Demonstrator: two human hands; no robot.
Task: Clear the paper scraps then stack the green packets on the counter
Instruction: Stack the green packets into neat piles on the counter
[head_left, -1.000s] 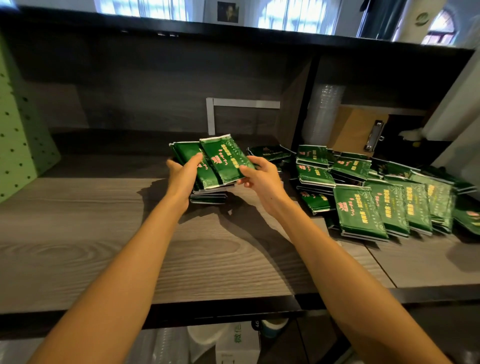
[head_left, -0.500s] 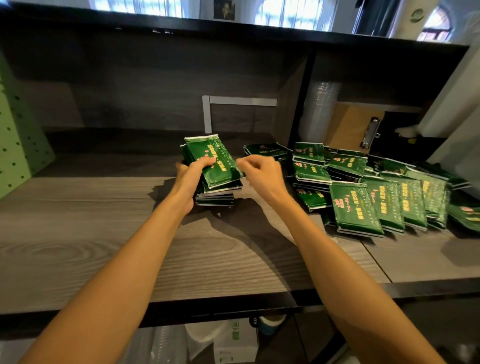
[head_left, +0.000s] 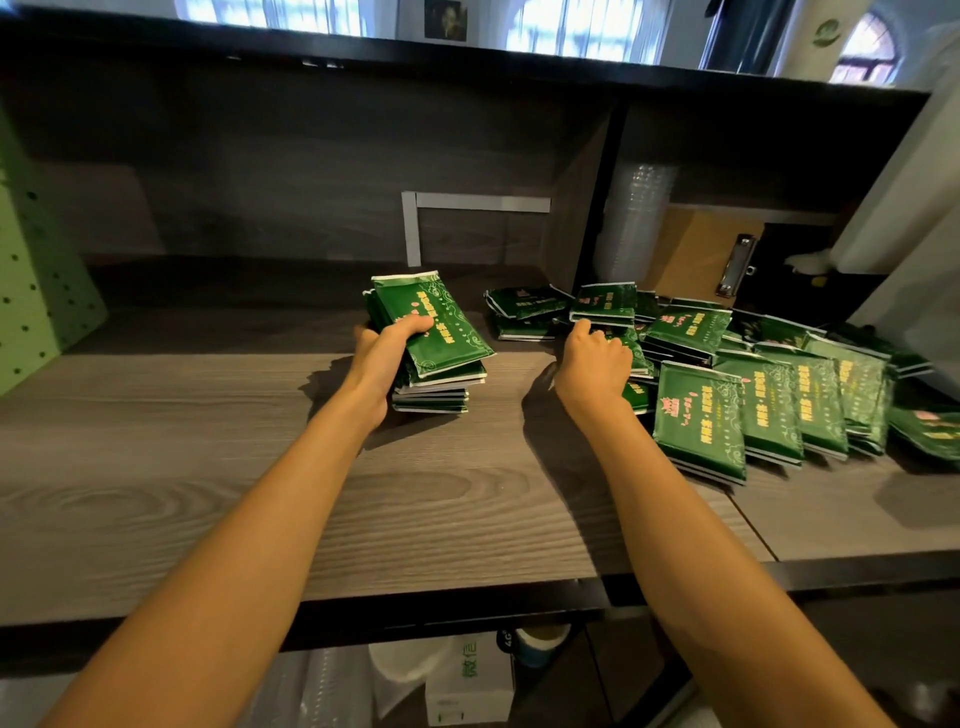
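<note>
Since half a second ago the right hand (head_left: 595, 364) has left the stack (head_left: 441, 364) and crossed to the pile (head_left: 727, 400) at the right of the frame. The left hand (head_left: 382, 358) has stayed where it was, on the stack at the centre of the surface (head_left: 208, 467).

That left hand grips the stack from its left side, thumb curled over the top packet (head_left: 431, 325) and fingers hidden behind. The right hand lies knuckles-up on the near left edge of the pile with its fingers curled. I cannot tell whether it pinches a packet yet or only rests there.

These look like light, flat film pouches, a little springy and glossy. I judge they would slide on one another easily, so a tall stack may skew unless it is steadied from the side. A sensible hold is across a short end or long edge, thumb on top and fingers beneath. Nothing about them looks fragile.

By the edges I can see, the stack holds five or six packets, the top one sitting askew. The pile holds well over a dozen. Five or so lean in a row along its front and more overlap behind, too tangled for an exact count. I see no paper scraps on the surface.
</note>
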